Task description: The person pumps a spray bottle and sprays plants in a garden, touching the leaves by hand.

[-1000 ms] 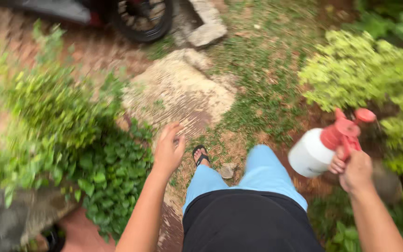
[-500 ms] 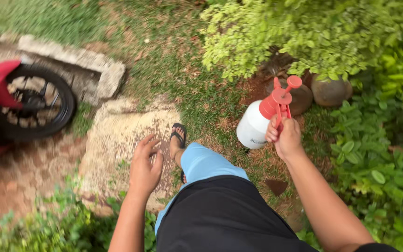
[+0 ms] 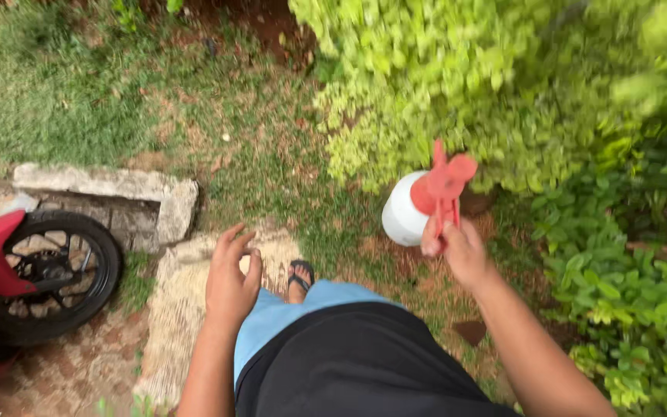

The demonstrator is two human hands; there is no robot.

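My right hand (image 3: 459,252) grips the red trigger handle of a white spray bottle (image 3: 407,217) with a red pump top, held out in front of a yellow-green bush (image 3: 465,85). Empty, my left hand (image 3: 230,279) hangs with its fingers apart above a flat pale stone (image 3: 183,309). Below are my black shirt, light blue trousers and one foot in a black sandal (image 3: 299,276) on the grass.
A red motorbike's front wheel (image 3: 44,274) stands at the left on brick paving, beside a stone-edged drain (image 3: 110,193). Darker green leafy plants (image 3: 634,286) fill the right side. Patchy grass (image 3: 79,100) lies ahead to the left.
The view has swung right and forward: the motorbike wheel slid from the top to the left, the bush now fills the upper right. The bottle has come closer to the bush.
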